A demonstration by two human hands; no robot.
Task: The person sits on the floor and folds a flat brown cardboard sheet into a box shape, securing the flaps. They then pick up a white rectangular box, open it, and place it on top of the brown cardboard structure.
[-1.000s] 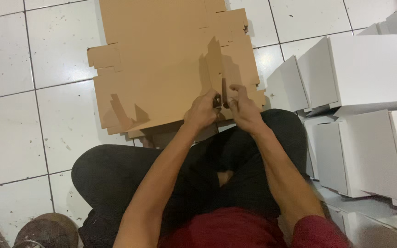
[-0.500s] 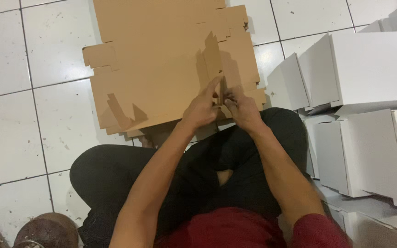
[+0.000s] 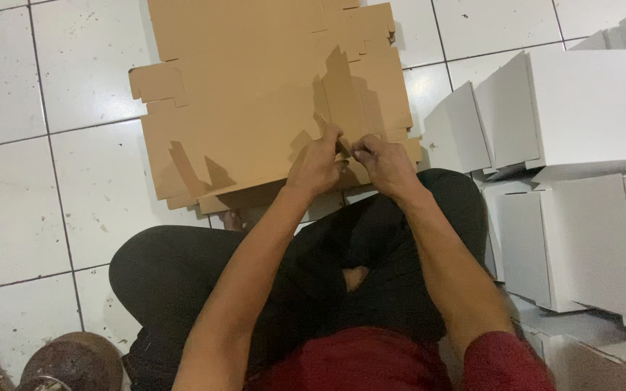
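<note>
The left hand (image 3: 318, 161) and the right hand (image 3: 382, 161) sit close together, almost touching, at the near edge of a stack of flat brown cardboard sheets (image 3: 255, 108) lying on the white tiled floor (image 3: 16, 181). Both hands are closed in a pinch on a narrow cardboard flap (image 3: 342, 94) that stands up from the top sheet, the left hand's fingers curled over its base and the right hand's thumb and fingers pressed on it from the other side. The flap rises away from the hands toward the far edge of the stack and throws a dark shadow on the sheet beside it. The stack spreads out ahead and to the left of the hands, with notched tabs jutting from its left and far sides. Just below the hands are the person's crossed legs in black trousers (image 3: 182, 275), and the near edge of the cardboard rests against them. To the right of the right hand, well within reach, stands a pile of folded white boxes (image 3: 588, 116), some open, stacked one over another. Far down to the left of the left arm, a round brownish object (image 3: 74, 362) sits on the floor; what it is cannot be told.
</note>
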